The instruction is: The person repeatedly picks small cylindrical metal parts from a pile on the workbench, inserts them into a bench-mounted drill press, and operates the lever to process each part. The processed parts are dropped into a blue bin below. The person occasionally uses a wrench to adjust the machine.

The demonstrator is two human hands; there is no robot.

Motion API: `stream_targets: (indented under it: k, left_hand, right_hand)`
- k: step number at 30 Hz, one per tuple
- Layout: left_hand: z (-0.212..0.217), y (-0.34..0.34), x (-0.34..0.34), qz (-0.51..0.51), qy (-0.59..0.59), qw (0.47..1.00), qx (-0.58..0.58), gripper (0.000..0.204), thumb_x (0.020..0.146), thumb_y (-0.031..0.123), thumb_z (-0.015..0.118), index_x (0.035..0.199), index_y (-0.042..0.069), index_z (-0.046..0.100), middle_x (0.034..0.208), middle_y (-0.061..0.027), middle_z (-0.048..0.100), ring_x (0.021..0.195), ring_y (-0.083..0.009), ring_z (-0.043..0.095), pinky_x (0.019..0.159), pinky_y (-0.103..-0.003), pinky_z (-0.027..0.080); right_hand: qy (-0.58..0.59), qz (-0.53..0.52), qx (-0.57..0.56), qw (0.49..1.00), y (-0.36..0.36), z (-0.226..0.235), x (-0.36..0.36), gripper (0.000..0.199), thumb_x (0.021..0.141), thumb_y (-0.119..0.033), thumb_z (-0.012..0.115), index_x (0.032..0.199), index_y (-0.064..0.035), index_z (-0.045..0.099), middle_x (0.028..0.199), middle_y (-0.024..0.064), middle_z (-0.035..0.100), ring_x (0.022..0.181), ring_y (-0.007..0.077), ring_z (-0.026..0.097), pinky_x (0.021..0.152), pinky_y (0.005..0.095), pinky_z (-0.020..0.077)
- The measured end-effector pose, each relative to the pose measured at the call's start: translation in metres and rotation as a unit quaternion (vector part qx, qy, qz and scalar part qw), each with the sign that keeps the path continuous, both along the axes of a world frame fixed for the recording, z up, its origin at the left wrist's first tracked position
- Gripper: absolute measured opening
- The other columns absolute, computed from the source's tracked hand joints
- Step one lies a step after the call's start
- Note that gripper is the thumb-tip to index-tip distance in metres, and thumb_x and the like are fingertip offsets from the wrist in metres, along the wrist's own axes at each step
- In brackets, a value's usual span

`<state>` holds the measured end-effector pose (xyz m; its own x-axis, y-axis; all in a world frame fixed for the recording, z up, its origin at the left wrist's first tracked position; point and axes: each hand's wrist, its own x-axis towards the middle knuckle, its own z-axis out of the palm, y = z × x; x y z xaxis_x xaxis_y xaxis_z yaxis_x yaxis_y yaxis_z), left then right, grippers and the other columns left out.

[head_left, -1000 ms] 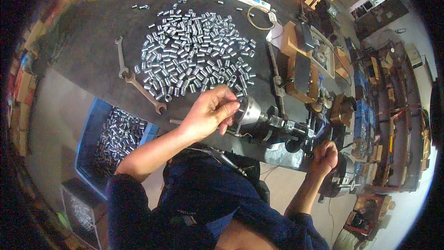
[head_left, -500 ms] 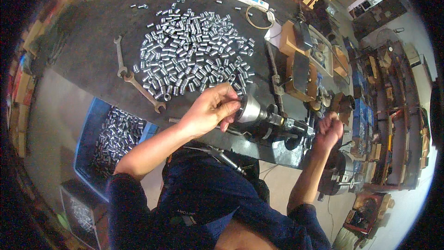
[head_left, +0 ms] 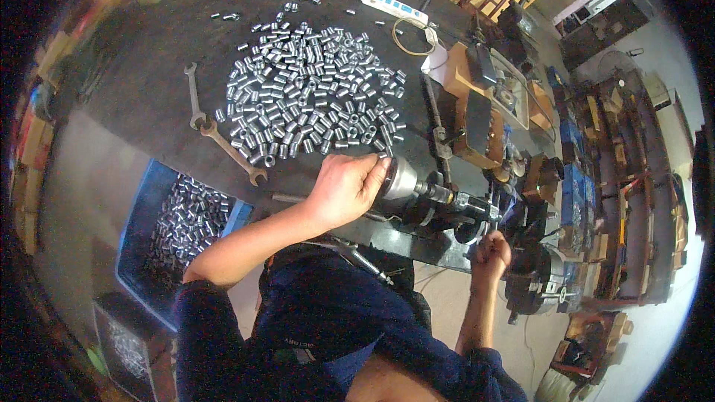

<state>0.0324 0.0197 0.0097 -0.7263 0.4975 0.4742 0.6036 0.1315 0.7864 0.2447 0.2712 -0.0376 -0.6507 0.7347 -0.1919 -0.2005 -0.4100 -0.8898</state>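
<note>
My left hand (head_left: 344, 190) is closed, thumb and fingers pinched together at the face of a round metal chuck (head_left: 403, 180). What lies between those fingertips is hidden. The chuck belongs to a small bench machine (head_left: 447, 197) at the table's near edge. My right hand (head_left: 492, 251) is curled into a fist at the machine's right end; the grip hides whatever is inside it. Just beyond my left hand spreads a big heap of short, shiny metal sleeves (head_left: 309, 93) on the dark tabletop (head_left: 149, 67).
Two open-ended wrenches (head_left: 232, 150) lie left of the heap. A blue crate (head_left: 138, 212) of similar sleeves stands below on the left. At the far side are a white power strip (head_left: 393, 7) and its cable. Boxes (head_left: 477, 123) and shelving (head_left: 625, 193) occupy the right.
My right hand has come down and left, toward me, and curled tighter. The left hand has turned at the chuck, its back now more toward the view.
</note>
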Motion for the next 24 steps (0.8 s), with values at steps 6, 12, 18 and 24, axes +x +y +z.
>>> stream_targets:
  k: [6,12,18,24]
  left_hand:
    - [-0.005,0.006,-0.002,0.007,0.024,1.0,-0.019,0.029,0.082,0.015,0.048,0.055,0.002,0.046,0.048,-0.0163,0.044,0.042,-0.0315,0.047,0.04,-0.039,0.035]
    - [-0.003,0.005,0.0,0.026,0.023,0.999,-0.032,0.021,0.082,0.009,0.045,0.063,0.0,0.05,0.047,-0.0159,0.041,0.04,-0.0291,0.045,0.04,-0.034,0.033]
    - [-0.006,0.005,-0.004,0.006,0.017,0.998,-0.064,0.026,0.085,0.009,0.039,0.068,-0.005,0.052,0.052,-0.0127,0.05,0.044,-0.0176,0.048,0.045,-0.029,0.036]
    - [-0.003,0.007,-0.001,-0.011,-0.121,0.992,-0.04,0.03,0.088,0.016,0.04,0.072,-0.006,0.054,0.053,-0.0017,0.044,0.051,-0.0077,0.036,0.046,-0.025,0.031]
  right_hand:
    - [0.025,-0.027,0.129,0.991,0.0,0.056,-0.012,0.034,0.083,-0.031,0.038,0.057,-0.0091,0.037,0.046,-0.0014,0.03,0.037,0.0074,0.027,0.032,0.0204,0.0217]
    - [0.084,-0.042,0.095,0.991,0.029,0.057,-0.054,0.025,0.078,-0.028,0.048,0.064,-0.0067,0.051,0.051,-0.0051,0.034,0.04,0.0038,0.026,0.033,0.018,0.019]
    - [0.139,-0.055,0.098,0.984,0.013,0.069,-0.045,0.013,0.067,-0.007,0.045,0.066,0.0027,0.052,0.052,0.0001,0.041,0.039,0.0062,0.03,0.033,0.02,0.0225]
    - [0.099,-0.068,0.026,0.992,-0.008,0.032,0.001,0.014,0.065,-0.01,0.048,0.064,0.0033,0.052,0.052,0.0056,0.045,0.036,0.0084,0.032,0.032,0.0211,0.023]
